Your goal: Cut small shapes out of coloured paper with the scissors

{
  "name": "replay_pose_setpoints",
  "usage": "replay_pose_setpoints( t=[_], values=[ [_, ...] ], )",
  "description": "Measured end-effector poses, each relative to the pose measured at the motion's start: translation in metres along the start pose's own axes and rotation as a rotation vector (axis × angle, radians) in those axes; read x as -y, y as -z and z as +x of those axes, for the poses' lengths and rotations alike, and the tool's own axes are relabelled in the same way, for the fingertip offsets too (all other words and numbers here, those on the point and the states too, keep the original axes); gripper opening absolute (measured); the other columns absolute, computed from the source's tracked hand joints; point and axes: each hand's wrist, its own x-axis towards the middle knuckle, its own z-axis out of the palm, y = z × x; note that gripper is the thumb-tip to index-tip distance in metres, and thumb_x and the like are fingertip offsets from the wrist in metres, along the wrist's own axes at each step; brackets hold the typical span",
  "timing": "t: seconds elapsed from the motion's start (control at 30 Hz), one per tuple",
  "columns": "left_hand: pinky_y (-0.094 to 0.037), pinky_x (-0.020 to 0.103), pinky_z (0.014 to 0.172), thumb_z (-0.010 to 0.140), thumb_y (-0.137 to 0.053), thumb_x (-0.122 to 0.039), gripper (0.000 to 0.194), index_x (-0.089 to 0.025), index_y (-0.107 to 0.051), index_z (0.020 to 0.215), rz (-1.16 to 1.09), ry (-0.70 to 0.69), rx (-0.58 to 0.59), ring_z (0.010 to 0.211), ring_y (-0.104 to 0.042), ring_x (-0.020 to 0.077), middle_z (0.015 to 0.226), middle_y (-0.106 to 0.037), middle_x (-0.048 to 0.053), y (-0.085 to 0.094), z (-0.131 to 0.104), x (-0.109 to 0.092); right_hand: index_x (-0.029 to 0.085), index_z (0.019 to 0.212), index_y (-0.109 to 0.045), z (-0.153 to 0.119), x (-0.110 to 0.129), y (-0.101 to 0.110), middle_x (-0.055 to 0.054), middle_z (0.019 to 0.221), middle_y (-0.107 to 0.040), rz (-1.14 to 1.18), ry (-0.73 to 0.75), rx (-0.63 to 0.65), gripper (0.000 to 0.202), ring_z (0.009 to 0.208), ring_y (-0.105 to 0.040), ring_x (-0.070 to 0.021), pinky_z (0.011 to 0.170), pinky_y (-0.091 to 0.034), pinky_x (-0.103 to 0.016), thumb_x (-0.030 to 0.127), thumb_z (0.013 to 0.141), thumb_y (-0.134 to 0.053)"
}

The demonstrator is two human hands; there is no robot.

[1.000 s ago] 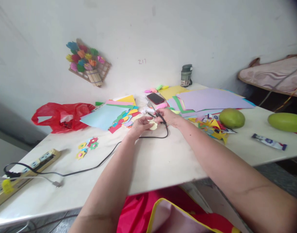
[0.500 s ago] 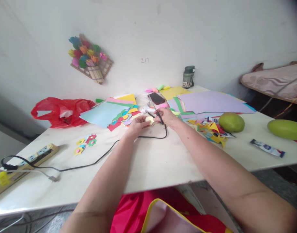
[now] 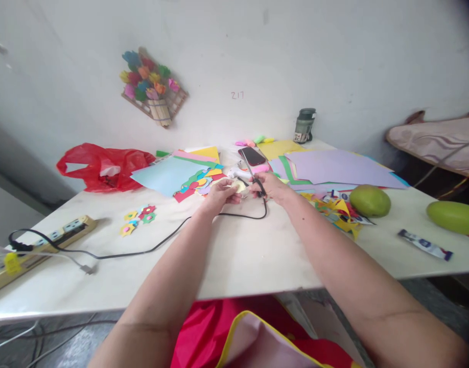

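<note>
In the middle of the table, my left hand (image 3: 221, 195) pinches a small pale yellow piece of paper (image 3: 240, 186) between thumb and fingers. My right hand (image 3: 272, 188), just to its right, is closed round the black handles of a pair of scissors (image 3: 260, 187). The blades point away from me, towards the phone, and lie apart from the paper. Coloured paper cut-outs (image 3: 192, 185) are heaped beyond my left hand. Small paper flowers (image 3: 138, 220) lie to the left, near a black cable (image 3: 158, 250).
A power strip (image 3: 62, 244) and a red plastic bag (image 3: 92, 168) are on the left. Behind my hands lie a phone (image 3: 253, 156) and paper sheets (image 3: 334, 166). Yellow scraps (image 3: 339, 212), two green fruits (image 3: 370, 200) and a glue tube (image 3: 424, 244) occupy the right.
The head view has shifted a little, so the scene sits slightly further right. Both hands keep hold of the paper and the scissors, with only slight movement.
</note>
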Motion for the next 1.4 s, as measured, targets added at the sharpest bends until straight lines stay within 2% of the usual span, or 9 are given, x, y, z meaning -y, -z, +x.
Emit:
replay_pose_setpoints(
  t=[0.07,0.2,0.37,0.53,0.77,1.07,1.4],
  values=[
    [-0.056,0.025,0.057,0.067,-0.087,-0.031,0.039,-0.016,-0.053,0.078,-0.006,-0.013,-0.014,0.051,-0.066,0.0129,0.063,-0.069,0.003,0.001,0.001,-0.001,0.016,0.084,-0.057,0.002,-0.003,0.008,0.002,0.056,-0.062,-0.017,-0.011,0.067,0.034,0.045,-0.059,-0.01,0.033,-0.029,-0.016,0.026,0.067,-0.086],
    [-0.056,0.024,0.061,0.069,-0.086,-0.031,0.036,-0.013,-0.056,0.073,0.02,-0.028,-0.021,0.054,-0.066,0.0109,0.068,-0.07,0.005,0.004,0.003,-0.001,0.015,0.074,-0.057,0.005,-0.008,0.024,-0.002,0.061,-0.065,-0.111,0.057,0.251,0.033,0.047,-0.061,-0.0107,0.032,-0.029,-0.018,0.037,0.072,-0.082],
    [-0.056,0.024,0.064,0.066,-0.088,-0.036,0.04,-0.013,-0.056,0.071,0.03,-0.055,-0.001,0.055,-0.063,0.009,0.067,-0.067,0.001,0.008,0.004,0.0,0.015,0.071,-0.059,0.001,-0.007,0.031,-0.004,0.062,-0.068,-0.252,0.023,0.348,0.029,0.042,-0.054,-0.0076,0.031,-0.024,-0.018,0.039,0.079,-0.073],
    [-0.057,0.026,0.068,0.063,-0.089,-0.038,0.042,-0.014,-0.055,0.071,0.027,-0.071,-0.001,0.058,-0.063,0.0093,0.066,-0.064,-0.001,0.011,0.004,0.001,0.015,0.074,-0.063,-0.005,0.0,0.027,-0.003,0.058,-0.065,-0.281,-0.037,0.349,0.019,0.04,-0.049,-0.0069,0.031,-0.022,-0.019,0.033,0.079,-0.07],
    [-0.058,0.032,0.076,0.069,-0.086,-0.037,0.038,-0.013,-0.061,0.087,0.009,-0.032,0.021,0.072,-0.073,0.0179,0.089,-0.075,0.01,0.011,0.003,0.003,0.017,0.074,-0.065,-0.008,0.003,0.024,0.0,0.054,-0.061,-0.296,-0.043,0.342,0.024,0.039,-0.046,-0.0061,0.032,-0.021,-0.019,0.037,0.072,-0.078],
    [-0.059,0.029,0.076,0.072,-0.084,-0.032,0.031,-0.012,-0.065,0.087,-0.032,0.001,0.047,0.079,-0.074,0.0182,0.091,-0.076,0.01,0.012,0.004,0.003,0.018,0.079,-0.066,0.0,-0.005,0.027,0.001,0.055,-0.06,-0.381,-0.019,0.362,0.03,0.039,-0.043,-0.0054,0.032,-0.02,-0.018,0.044,0.071,-0.079],
    [-0.059,0.031,0.078,0.075,-0.082,-0.03,0.027,-0.012,-0.065,0.087,-0.039,0.017,0.059,0.078,-0.074,0.0186,0.088,-0.076,0.009,0.011,0.004,0.003,0.017,0.076,-0.064,0.004,-0.011,0.025,0.0,0.057,-0.06,-0.334,0.006,0.364,0.033,0.043,-0.046,-0.0065,0.036,-0.027,-0.018,0.044,0.069,-0.081]
  ],
)
